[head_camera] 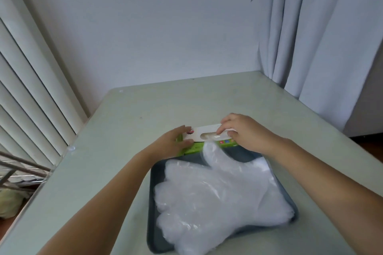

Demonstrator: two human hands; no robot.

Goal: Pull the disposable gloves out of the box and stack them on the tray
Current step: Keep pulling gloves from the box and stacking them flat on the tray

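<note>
A white and green glove box (199, 133) lies on the table just beyond a dark tray (152, 174). A stack of clear plastic gloves (215, 194) covers most of the tray, its thumb reaching up to the box. My left hand (173, 143) grips the box's left end, thumb on its front. My right hand (242, 132) sits on the box's right side, and its fingertips pinch a bit of clear glove (210, 136) in the oval slot on top.
The pale green table (128, 122) stands in a corner, with a white wall behind, slatted blinds (31, 93) at the left and a curtain (310, 33) at the right. The table's left edge drops off beside a metal frame (18, 170).
</note>
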